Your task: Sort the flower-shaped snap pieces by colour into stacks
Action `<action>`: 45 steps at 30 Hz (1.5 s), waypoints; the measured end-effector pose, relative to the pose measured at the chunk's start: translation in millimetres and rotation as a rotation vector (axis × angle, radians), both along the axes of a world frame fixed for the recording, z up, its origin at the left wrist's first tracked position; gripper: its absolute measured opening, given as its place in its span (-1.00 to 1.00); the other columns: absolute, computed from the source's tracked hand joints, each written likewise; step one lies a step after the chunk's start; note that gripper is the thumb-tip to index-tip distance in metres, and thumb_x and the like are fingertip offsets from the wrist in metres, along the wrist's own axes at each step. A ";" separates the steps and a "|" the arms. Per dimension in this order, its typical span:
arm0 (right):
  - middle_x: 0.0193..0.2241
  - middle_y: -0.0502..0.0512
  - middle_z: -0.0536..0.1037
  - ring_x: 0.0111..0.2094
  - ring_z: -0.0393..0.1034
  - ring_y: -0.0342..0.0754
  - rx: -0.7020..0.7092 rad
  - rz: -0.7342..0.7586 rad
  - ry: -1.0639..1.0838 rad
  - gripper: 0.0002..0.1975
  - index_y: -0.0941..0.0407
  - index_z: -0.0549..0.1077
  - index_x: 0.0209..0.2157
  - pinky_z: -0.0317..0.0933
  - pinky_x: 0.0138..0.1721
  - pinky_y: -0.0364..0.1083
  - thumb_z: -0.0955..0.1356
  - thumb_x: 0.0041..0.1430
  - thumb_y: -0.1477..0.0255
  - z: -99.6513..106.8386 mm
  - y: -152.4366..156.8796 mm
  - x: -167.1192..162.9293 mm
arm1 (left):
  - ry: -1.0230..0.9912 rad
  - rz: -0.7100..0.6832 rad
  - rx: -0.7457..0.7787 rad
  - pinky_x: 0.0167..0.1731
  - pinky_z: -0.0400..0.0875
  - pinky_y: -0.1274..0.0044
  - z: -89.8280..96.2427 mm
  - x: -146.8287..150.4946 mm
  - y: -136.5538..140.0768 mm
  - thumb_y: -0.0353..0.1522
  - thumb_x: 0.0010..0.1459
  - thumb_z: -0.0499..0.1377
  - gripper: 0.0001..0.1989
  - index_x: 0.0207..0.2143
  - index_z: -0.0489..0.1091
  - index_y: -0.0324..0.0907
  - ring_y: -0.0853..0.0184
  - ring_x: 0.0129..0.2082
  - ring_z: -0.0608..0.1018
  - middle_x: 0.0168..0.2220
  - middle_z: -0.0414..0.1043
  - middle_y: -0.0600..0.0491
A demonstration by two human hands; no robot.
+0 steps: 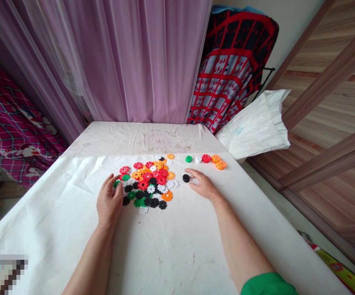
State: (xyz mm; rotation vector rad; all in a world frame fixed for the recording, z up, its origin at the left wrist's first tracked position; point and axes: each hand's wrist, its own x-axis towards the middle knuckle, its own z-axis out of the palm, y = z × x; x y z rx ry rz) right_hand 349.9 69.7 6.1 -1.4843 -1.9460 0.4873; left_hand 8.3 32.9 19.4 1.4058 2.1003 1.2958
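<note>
A mixed heap of notched, flower-shaped plastic discs in red [147, 175], orange [167, 196], black [154, 203], green [139, 203] and white [151, 189] lies spread over the cloth-covered table. At the heap's left edge is my left hand [109, 203], thumb and fingers apart, close beside a green disc [116, 184]. My right hand [204, 185] rests to the right of the heap, its thumb and forefinger parted around the near side of a small black stack of discs [186, 178]. Whether the fingertips touch that stack is hard to see.
Behind my right hand stand small piles of discs: green [188, 158], white [198, 159], red [206, 158] and orange [220, 164]. A white bag [257, 127] leans at the table's right edge. A purple curtain [140, 61] hangs beyond the white tablecloth [171, 250].
</note>
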 end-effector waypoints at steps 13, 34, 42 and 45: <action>-0.03 0.03 0.58 0.00 0.45 -0.02 -0.107 0.111 0.000 -0.54 -0.01 0.56 -0.06 0.28 0.11 0.03 0.35 -0.01 0.58 10.4 7.5 -1.5 | 0.019 -0.001 -0.022 0.03 0.43 0.35 3.8 1.7 -1.4 -0.21 0.16 0.10 -0.67 -0.07 0.50 -0.02 0.22 -0.04 0.53 0.20 0.38 0.05; -0.42 -0.02 0.55 -0.38 0.43 -0.09 0.078 0.097 -0.109 -0.75 0.00 0.55 -0.20 0.29 -0.26 -0.14 0.39 0.03 0.42 6.3 -75.9 -93.5 | -0.007 -0.015 0.028 0.09 0.39 0.35 0.0 1.4 -0.2 -0.23 0.17 0.09 -0.68 -0.06 0.50 -0.02 0.19 0.08 0.49 0.20 0.38 0.03; -0.37 -0.04 0.55 -0.30 0.46 -0.07 -0.005 0.098 -0.216 -0.80 0.00 0.54 -0.24 0.24 -0.26 -0.14 0.44 0.03 0.46 12.6 -73.1 -97.6 | -0.007 -0.014 -0.007 -0.01 0.45 0.36 3.4 2.5 -1.8 -0.24 0.17 0.08 -0.67 -0.05 0.50 -0.03 0.21 -0.03 0.54 0.22 0.36 0.02; -0.37 -0.04 0.55 -0.30 0.45 -0.08 -0.006 0.107 -0.220 -0.83 0.01 0.51 -0.27 0.23 -0.28 -0.14 0.44 0.03 0.45 10.5 -73.0 -96.6 | -0.002 -0.013 0.011 -0.03 0.45 0.38 2.2 2.1 -1.3 -0.24 0.16 0.10 -0.68 -0.08 0.51 -0.02 0.22 -0.04 0.54 0.20 0.38 0.04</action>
